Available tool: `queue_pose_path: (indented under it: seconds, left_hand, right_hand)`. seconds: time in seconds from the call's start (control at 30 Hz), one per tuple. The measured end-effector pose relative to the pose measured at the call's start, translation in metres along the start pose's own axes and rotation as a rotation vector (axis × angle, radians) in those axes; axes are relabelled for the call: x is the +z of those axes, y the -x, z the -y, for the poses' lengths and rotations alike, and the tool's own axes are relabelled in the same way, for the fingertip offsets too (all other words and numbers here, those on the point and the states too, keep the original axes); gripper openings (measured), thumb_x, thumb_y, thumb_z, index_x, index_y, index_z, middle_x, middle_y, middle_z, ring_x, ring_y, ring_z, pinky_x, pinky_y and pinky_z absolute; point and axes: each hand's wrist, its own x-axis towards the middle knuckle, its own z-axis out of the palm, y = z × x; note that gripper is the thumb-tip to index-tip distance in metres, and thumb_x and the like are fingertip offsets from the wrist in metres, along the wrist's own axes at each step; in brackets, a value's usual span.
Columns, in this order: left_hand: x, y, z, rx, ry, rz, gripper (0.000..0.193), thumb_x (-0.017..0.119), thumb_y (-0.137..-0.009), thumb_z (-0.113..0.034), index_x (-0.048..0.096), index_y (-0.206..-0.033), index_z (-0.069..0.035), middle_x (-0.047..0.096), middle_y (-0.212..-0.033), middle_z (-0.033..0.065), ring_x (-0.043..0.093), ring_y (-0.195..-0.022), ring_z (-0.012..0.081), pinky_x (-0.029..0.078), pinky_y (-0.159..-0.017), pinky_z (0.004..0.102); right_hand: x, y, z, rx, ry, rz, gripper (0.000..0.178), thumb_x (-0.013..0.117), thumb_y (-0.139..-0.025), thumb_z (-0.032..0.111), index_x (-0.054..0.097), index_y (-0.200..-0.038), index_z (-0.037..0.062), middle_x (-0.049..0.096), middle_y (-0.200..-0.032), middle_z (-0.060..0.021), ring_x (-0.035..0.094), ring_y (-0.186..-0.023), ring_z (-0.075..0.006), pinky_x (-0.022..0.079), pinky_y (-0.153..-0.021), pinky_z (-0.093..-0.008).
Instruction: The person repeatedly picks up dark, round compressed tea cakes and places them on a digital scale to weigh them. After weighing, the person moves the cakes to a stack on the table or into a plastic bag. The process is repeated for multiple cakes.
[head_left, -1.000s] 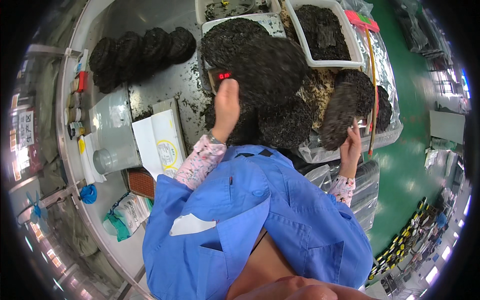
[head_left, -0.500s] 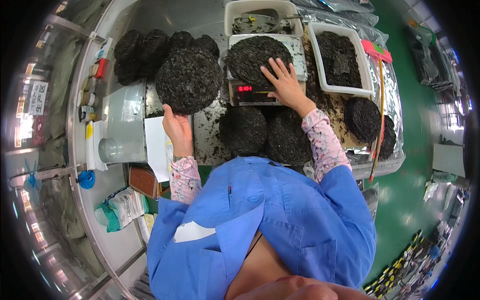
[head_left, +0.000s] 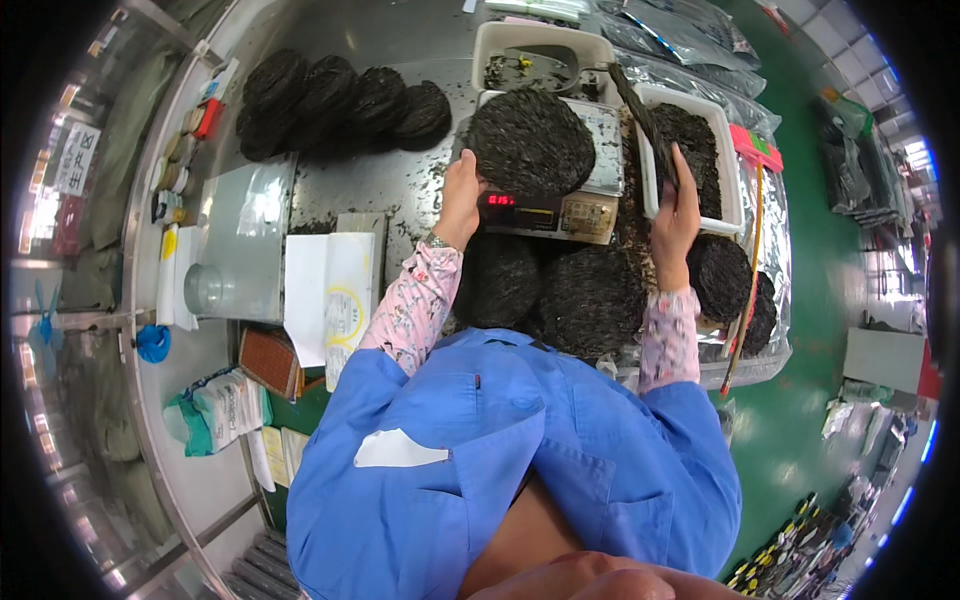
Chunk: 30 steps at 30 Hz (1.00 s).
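Observation:
My left hand [head_left: 460, 203] grips the near left edge of a round, dark cake of dried seaweed [head_left: 535, 142], which lies on or just above the pan of a digital scale [head_left: 606, 143]. The scale's red display is lit. To the right, my right hand [head_left: 677, 220] holds a second seaweed cake [head_left: 640, 112], turned nearly edge-on beside the scale and partly over a white tub [head_left: 738, 190] of dark seaweed pieces. Two more cakes, the left one [head_left: 497, 280] and the right one [head_left: 592, 300], rest between the scale and my body.
Several seaweed cakes [head_left: 330, 100] lean in a row at the back left. A white basin [head_left: 490, 40] with scraps stands behind the scale. Right of it are a pink brush [head_left: 755, 148], a thin stick [head_left: 750, 270] and more cakes [head_left: 720, 275]. White papers [head_left: 310, 300] lie at the left.
My left hand has brought its cake rightward from the left side to the scale. My right hand, earlier spread on the cake there, has lifted that one off to the right and tilted it.

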Motion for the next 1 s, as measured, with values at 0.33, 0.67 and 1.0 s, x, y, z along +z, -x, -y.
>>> queue_pose_path:
  seconds: [0.33, 0.67, 1.0]
  left_hand:
    - [-0.128, 0.02, 0.077, 0.078, -0.226, -0.343, 0.038, 0.053, -0.098, -0.026, 0.052, -0.128, -0.003, 0.056, -0.115, 0.003, 0.049, -0.101, 0.0121, 0.039, -0.087, 0.0282]
    - [-0.13, 0.03, 0.048, 0.134, -0.264, -0.296, 0.046, 0.054, -0.1, -0.036, 0.049, -0.132, -0.003, 0.054, -0.122, 0.0039, 0.05, -0.111, 0.0134, 0.039, -0.094, 0.0294]
    - [-0.103, -0.014, 0.024, 0.021, -0.338, -0.102, 0.054, 0.057, -0.097, -0.04, 0.047, -0.133, -0.001, 0.051, -0.134, 0.0096, 0.046, -0.127, 0.0188, 0.036, -0.106, 0.035]
  right_hand:
    - [-0.083, 0.222, 0.075, 0.125, 0.22, 0.801, 0.061, 0.071, -0.082, 0.017, 0.05, -0.138, 0.0067, 0.04, -0.149, -0.0184, 0.033, -0.14, -0.0381, 0.022, -0.115, -0.056]
    - [-0.007, 0.105, 0.004, 0.299, 0.031, 0.337, 0.042, 0.052, -0.099, 0.011, 0.045, -0.139, -0.0003, 0.046, -0.144, -0.0176, 0.042, -0.135, -0.0325, 0.032, -0.111, -0.0388]
    - [0.071, 0.069, -0.071, 0.849, -0.538, 0.124, 0.049, 0.047, -0.104, 0.03, 0.047, -0.136, -0.0059, 0.054, -0.134, -0.0128, 0.05, -0.123, -0.0192, 0.037, -0.104, -0.0306]
